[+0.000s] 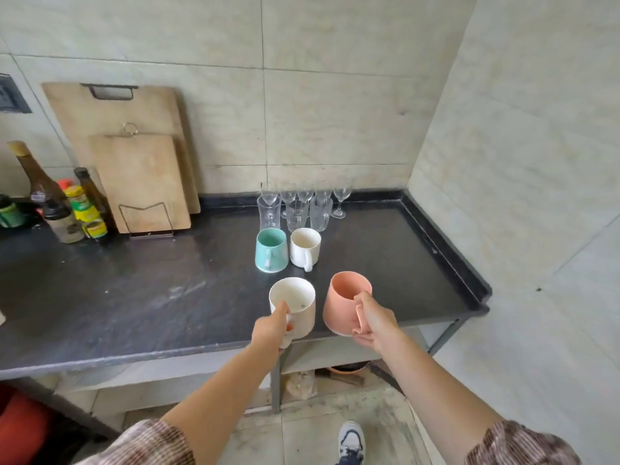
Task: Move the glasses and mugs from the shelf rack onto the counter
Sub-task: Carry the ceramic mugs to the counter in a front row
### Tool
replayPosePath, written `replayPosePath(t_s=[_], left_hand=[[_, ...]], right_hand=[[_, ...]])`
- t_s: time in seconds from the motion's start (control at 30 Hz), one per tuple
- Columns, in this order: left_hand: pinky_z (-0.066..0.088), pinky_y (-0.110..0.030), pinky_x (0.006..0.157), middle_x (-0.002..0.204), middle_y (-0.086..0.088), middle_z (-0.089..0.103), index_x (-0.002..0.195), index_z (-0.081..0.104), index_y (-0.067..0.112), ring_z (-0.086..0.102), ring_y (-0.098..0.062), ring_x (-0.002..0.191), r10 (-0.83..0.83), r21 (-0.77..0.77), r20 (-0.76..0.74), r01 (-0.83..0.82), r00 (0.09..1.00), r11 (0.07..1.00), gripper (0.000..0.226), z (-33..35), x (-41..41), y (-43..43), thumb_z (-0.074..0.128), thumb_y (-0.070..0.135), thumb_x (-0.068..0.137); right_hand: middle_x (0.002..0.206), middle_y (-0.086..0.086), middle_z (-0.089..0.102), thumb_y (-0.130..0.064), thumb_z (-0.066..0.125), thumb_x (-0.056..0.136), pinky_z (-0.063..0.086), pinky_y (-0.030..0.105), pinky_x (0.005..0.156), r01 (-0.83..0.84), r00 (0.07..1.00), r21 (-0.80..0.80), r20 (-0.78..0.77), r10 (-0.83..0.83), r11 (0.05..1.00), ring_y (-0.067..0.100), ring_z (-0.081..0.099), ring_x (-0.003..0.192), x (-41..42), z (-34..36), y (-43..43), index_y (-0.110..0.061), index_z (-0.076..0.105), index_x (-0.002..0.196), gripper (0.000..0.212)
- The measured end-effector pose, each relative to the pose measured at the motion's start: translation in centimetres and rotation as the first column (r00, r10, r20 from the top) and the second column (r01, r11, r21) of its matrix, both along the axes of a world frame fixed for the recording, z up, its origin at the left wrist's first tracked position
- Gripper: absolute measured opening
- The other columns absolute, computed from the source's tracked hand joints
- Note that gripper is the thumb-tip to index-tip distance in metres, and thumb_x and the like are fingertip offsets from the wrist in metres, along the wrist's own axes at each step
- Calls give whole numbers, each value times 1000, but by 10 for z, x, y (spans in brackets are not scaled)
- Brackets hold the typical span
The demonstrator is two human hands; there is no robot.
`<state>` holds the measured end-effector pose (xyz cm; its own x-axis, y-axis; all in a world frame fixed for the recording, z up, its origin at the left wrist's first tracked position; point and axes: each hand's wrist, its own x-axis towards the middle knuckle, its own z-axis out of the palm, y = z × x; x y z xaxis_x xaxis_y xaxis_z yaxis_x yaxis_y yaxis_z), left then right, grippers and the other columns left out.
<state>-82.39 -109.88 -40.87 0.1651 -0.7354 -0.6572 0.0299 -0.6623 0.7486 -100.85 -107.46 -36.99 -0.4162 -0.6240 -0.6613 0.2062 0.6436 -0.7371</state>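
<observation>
My left hand (pixel 270 328) grips a white mug (pixel 297 305) by its handle, thumb over the rim, above the front edge of the dark counter (pixel 134 290). My right hand (pixel 372 322) holds a pink mug (pixel 345 300) by its handle just to the right of it. Farther back on the counter stand a teal mug (pixel 271 250) and another white mug (pixel 304 251), side by side. Behind them is a cluster of several clear glasses (pixel 302 208), tumblers in front and stemmed ones at the wall. The shelf rack is out of sight.
Two wooden cutting boards (pixel 134 162) lean on the wall at the back left, with bottles and jars (pixel 67 209) beside them. A raised lip (pixel 446 250) runs along the counter's right edge, close to the side wall. Below the counter is a shelf.
</observation>
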Motion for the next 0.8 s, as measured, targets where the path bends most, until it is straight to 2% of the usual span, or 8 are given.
replayPosePath(t_s=[0.07, 0.17, 0.23, 0.33, 0.47, 0.6, 0.63, 0.8], left_hand=[[51, -29, 62, 75, -4, 61, 96, 55, 11, 56, -19, 68, -2, 14, -13, 2, 1000, 1000, 36, -7, -27, -27, 48, 45, 90], [52, -29, 63, 79, -5, 61, 101, 56, 12, 58, -19, 71, -5, 53, -8, 6, 1000, 999, 37, -15, -62, -63, 46, 47, 91], [51, -27, 60, 79, -5, 62, 102, 57, 12, 57, -18, 71, 10, 78, -12, -9, 1000, 997, 38, -19, -92, -96, 45, 47, 91], [49, -28, 60, 76, -4, 61, 99, 56, 11, 56, -17, 65, 57, 95, -51, -52, 997, 994, 33, -22, -131, -140, 46, 42, 91], [52, -40, 93, 79, -3, 62, 89, 51, 16, 60, -23, 82, 130, 138, -89, -117, 988, 984, 21, -32, -169, -187, 48, 37, 91], [51, -34, 77, 72, 0, 64, 76, 54, 14, 58, -21, 67, 157, 141, -52, -148, 986, 979, 24, -47, -187, -214, 48, 33, 89], [50, -35, 77, 72, 0, 65, 74, 55, 15, 57, -20, 65, 160, 136, -34, -154, 987, 979, 25, -51, -190, -219, 48, 33, 89], [44, -31, 72, 74, 4, 60, 71, 56, 16, 55, -18, 72, 165, 151, -50, -156, 985, 976, 25, -63, -205, -244, 48, 32, 90]], right_hand=[[89, 12, 64, -34, 62, 78, 55, 39, 81, 0, 1000, 4, -10, 0, 1000, 29, 63, 89, -25, -9, -33, -10, 60, 91, 28], [111, 12, 60, -39, 61, 82, 57, 40, 85, -35, 998, 40, -46, 37, 999, 30, 60, 98, -59, -19, -76, -10, 54, 119, 48], [115, 11, 56, -41, 59, 83, 57, 39, 85, -54, 995, 74, -77, 60, 996, 30, 59, 100, -90, -23, -112, -11, 50, 125, 52], [108, 10, 57, -40, 58, 81, 57, 37, 82, -69, 993, 112, -84, 78, 991, 28, 60, 95, -129, -27, -163, -9, 51, 122, 52], [105, 10, 61, -41, 56, 79, 57, 34, 79, -103, 988, 155, -95, 118, 983, 25, 60, 86, -160, -40, -214, -9, 54, 117, 50], [108, 10, 61, -41, 57, 79, 56, 39, 88, -113, 990, 175, -67, 126, 978, 24, 61, 82, -176, -58, -246, -9, 53, 115, 48], [107, 9, 60, -41, 57, 80, 56, 39, 90, -113, 990, 176, -62, 126, 978, 23, 61, 80, -178, -61, -252, -10, 52, 115, 47], [111, 9, 58, -42, 59, 80, 54, 42, 93, -108, 992, 179, -46, 118, 978, 21, 62, 77, -183, -74, -278, -8, 53, 119, 51]])
